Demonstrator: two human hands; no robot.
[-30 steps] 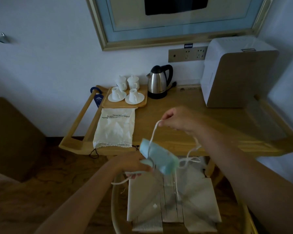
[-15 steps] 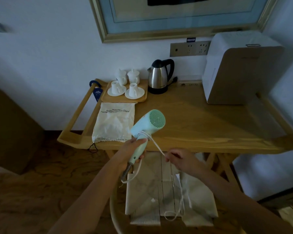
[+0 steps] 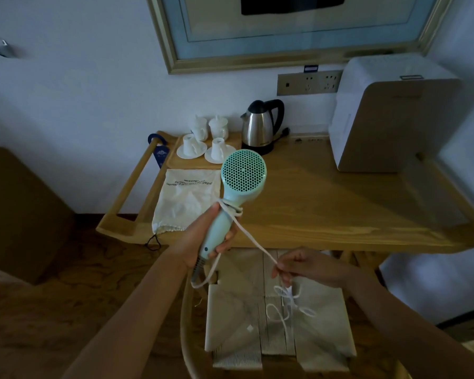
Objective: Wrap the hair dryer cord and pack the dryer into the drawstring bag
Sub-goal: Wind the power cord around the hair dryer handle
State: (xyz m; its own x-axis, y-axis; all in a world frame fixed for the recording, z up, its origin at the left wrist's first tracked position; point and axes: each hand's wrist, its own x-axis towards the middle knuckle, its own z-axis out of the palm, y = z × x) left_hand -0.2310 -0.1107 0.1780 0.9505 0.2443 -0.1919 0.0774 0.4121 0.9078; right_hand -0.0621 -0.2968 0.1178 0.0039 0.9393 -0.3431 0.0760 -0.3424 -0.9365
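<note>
Wooden table [image 3: 326, 209] against white wall: one kettle [image 3: 260, 127], four white cups [image 3: 207, 135], one drawstring bag [image 3: 186, 198] flat at left edge. One mint hair dryer [image 3: 240, 187] upright above front edge, handle gripped by left hand [image 3: 203, 242]. Cord [image 3: 253, 237] looped round handle, pinched by right hand [image 3: 298, 265]. Open tabletop right of dryer.
</note>
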